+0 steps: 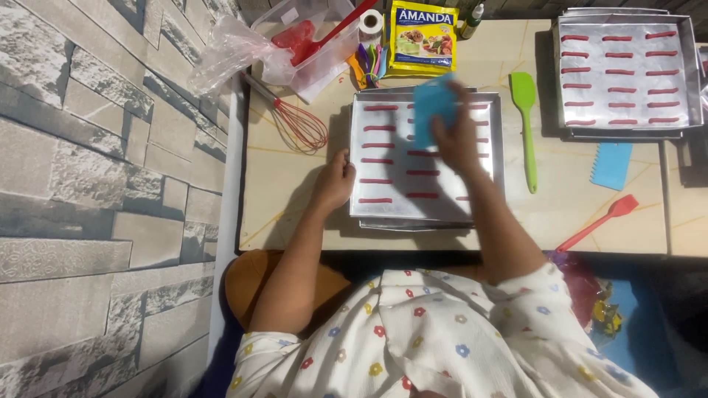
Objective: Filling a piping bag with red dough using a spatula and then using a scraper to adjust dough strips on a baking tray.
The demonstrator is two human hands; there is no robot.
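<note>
A metal baking tray (359, 158) lies on the table in front of me, lined with rows of short red dough strips (379, 127). My left hand (334, 179) rests on the tray's left edge, fingers curled against the rim. My right hand (456, 133) hovers over the tray's upper middle and holds a blue plastic scraper (431, 107). The scraper and my arm hide some of the strips in the middle and right columns.
A second tray (627, 125) of red strips sits at the back right. A green spatula (526, 118), a blue scraper (611, 165) and a red spatula (599, 223) lie right of my tray. A red whisk (295, 124), a plastic bag (236, 46), a clear container (313, 33) and a yellow packet (422, 37) stand behind.
</note>
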